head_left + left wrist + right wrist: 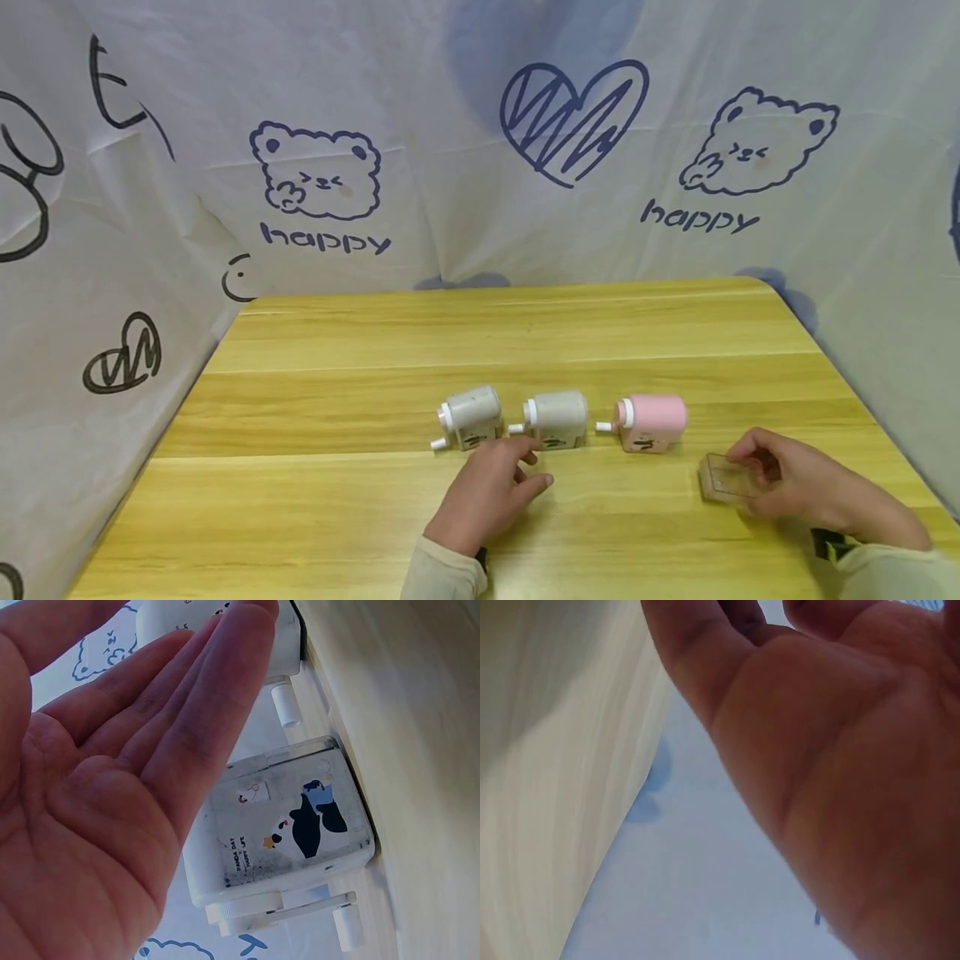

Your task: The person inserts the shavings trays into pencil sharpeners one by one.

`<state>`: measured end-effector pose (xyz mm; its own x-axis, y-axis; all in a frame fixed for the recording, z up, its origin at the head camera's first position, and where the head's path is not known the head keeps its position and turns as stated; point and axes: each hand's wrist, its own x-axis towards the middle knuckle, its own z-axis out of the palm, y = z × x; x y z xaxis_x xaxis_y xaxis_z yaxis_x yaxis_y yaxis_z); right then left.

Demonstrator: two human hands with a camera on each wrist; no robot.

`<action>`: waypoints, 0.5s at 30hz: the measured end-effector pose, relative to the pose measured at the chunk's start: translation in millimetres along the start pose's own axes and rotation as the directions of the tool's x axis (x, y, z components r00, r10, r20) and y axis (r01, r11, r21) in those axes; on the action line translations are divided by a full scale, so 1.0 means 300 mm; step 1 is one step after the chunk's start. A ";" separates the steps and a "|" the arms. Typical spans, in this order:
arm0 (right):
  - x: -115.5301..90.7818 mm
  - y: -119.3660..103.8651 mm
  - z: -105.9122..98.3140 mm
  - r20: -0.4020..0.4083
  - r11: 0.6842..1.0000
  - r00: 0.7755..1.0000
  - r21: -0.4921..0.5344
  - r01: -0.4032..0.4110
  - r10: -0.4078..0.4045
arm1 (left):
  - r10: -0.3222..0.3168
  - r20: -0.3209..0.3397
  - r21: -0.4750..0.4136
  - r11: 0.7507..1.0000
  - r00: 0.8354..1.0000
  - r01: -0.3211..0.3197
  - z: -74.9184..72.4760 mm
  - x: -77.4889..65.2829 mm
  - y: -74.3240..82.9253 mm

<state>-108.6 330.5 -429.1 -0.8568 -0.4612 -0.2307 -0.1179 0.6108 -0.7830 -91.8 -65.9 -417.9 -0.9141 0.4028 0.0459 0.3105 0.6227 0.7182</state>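
Observation:
Three hand-crank pencil sharpeners stand in a row on the wooden table: a grey-white one (474, 414) on the left, another grey-white one (558, 417) in the middle and a pink one (654, 421) on the right. My left hand (491, 487) reaches in front of the two pale sharpeners, its fingers extended and holding nothing. In the left wrist view, a panda print shows on a sharpener (300, 832) beyond the fingers. Right of the pink sharpener, my right hand (798, 483) pinches a small clear box (722, 481). That box is out of sight in the right wrist view.
Each sharpener's white crank points left, such as the pink one's handle (604, 427). A white cloth (450, 208) with drawn bears and hearts hangs behind the table (337, 517) and along its sides.

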 end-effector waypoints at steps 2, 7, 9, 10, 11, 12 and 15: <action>0.011 -0.017 0.016 0.024 1.000 0.999 0.008 0.023 -0.023 | 0.003 0.000 0.003 1.000 1.000 -0.003 0.003 0.001 0.000; 0.039 -0.055 0.058 0.046 0.998 0.997 -0.013 0.055 -0.054 | 0.017 -0.010 0.016 1.000 1.000 -0.017 0.014 0.004 0.003; 0.048 -0.064 0.072 0.051 0.999 0.998 -0.020 0.048 -0.047 | 0.023 -0.007 0.012 1.000 1.000 -0.022 0.020 0.005 0.005; 0.051 -0.068 0.078 0.056 0.999 0.997 -0.017 0.048 -0.047 | 0.025 -0.005 0.009 1.000 1.000 -0.025 0.024 0.006 0.006; 0.053 -0.071 0.084 0.054 0.999 0.997 -0.021 0.048 -0.047 | 0.025 0.000 0.008 1.000 1.000 -0.025 0.026 0.007 0.008; 0.055 -0.074 0.090 0.053 0.998 0.998 -0.031 0.048 -0.047 | 0.027 0.002 0.004 1.000 1.000 -0.027 0.028 0.007 0.009; 0.056 -0.083 0.103 0.057 0.998 0.997 -0.038 0.044 -0.042 | 0.034 0.005 0.000 0.999 0.999 -0.034 0.034 0.009 0.013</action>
<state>-104.7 287.8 -431.4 -0.8208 -0.5226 -0.2305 -0.1748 0.6141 -0.7696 -90.4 -55.6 -422.1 -0.9019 0.4268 0.0666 0.3410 0.6088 0.7163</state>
